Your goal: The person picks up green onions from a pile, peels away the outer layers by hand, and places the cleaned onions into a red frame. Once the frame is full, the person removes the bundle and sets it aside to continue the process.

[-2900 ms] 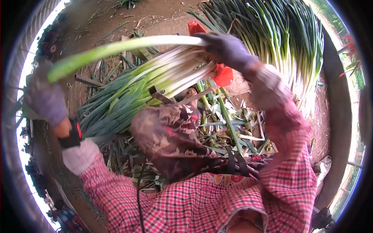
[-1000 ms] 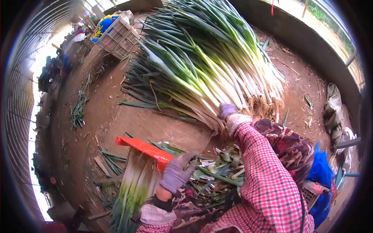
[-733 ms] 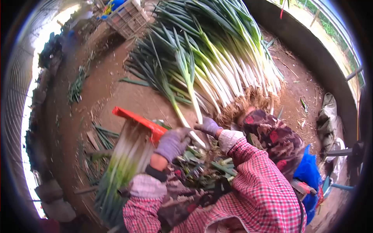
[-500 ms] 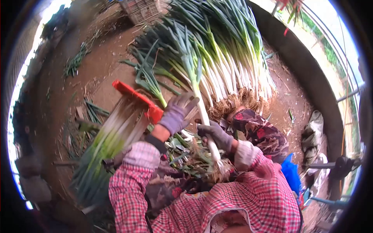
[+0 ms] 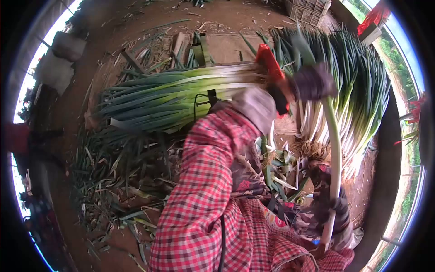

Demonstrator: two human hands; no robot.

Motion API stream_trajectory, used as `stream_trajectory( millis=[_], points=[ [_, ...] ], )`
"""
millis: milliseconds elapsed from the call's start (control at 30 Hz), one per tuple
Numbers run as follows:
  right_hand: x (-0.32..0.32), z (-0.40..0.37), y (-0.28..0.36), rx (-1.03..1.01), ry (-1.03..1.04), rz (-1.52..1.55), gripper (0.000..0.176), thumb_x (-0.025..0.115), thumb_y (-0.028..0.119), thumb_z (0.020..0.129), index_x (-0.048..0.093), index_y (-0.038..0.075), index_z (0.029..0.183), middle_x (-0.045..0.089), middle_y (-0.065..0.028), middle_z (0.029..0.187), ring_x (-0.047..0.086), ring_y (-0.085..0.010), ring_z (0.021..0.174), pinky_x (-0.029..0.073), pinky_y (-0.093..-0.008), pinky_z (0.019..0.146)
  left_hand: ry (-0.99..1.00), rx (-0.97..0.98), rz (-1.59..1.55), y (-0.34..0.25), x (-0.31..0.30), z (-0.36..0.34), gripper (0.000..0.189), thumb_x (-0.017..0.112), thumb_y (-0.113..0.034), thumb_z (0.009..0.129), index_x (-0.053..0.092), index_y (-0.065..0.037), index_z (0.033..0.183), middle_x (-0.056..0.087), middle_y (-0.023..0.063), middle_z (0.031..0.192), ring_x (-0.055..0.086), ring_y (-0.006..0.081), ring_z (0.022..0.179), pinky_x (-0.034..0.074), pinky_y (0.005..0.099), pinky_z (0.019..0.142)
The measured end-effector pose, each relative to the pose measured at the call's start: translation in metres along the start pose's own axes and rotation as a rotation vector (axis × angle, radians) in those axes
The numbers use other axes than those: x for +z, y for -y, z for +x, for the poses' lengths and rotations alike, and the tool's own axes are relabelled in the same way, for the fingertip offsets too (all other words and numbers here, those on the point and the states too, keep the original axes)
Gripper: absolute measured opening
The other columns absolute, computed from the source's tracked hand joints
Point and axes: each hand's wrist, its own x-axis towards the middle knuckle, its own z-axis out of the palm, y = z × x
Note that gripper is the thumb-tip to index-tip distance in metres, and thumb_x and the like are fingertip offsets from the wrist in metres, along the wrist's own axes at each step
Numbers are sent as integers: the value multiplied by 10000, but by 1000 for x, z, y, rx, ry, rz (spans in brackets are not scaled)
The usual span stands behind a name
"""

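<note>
Above the dirt floor (image 5: 97, 43), a leek (image 5: 335, 156) runs between both hands (image 5: 336, 212).

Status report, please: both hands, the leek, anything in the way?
Left hand on the held leek, near its green end; right hand lower, on the pale stalk. Left sleeve partly hides the leek bundle.

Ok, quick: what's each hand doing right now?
Left gloved hand: closed around the leafy upper part of a long green-and-white leek.
Right gloved hand: closed around the same leek, near its white lower end.
</note>
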Motion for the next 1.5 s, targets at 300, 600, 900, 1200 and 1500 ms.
stream_trajectory(
  millis=[300,600,900,1200,1500],
  points=[
    [32,243,53,-914,320,-1385,528,615,105,859,430,101,1354,597,-115,1127,590,-218,926,480,-338,770,100,-337,905,44,-310,-75,95,611,-206,769,649,-137,822,617,78,880,558,234,948,424,400,847],
    [13,483,-23,-519,52,-2099,282,570,211,850,642,175,1120,645,-127,1028,636,-311,933,511,-410,774,1129,-878,484,61,-245,-317,377,683,-375,754,605,-213,1085,629,130,891,631,319,798,512,431,691],
    [32,460,-84,-450,40,-2082,655,607,446,782,409,216,1362,343,-132,1429,288,-320,1336,256,-556,1049,719,-1115,221,18,-188,-431,614,675,-363,757,479,-266,1330,516,167,1177,507,350,1067,415,439,897],
    [21,506,-151,-541,-117,-1885,694,580,531,752,404,274,1372,328,-90,1457,251,-331,1354,77,-638,1064,803,-952,316,28,-197,-460,713,730,-157,676,471,-205,1339,490,196,1197,496,362,1064,401,426,949],
    [-80,287,-123,-720,31,-1047,465,660,180,784,535,168,1232,572,-117,1181,582,-323,1023,487,-415,838,821,-1158,-124,87,-230,-234,459,608,-188,837,501,-33,1255,555,156,1217,517,277,1139,375,356,995]
  ],
)
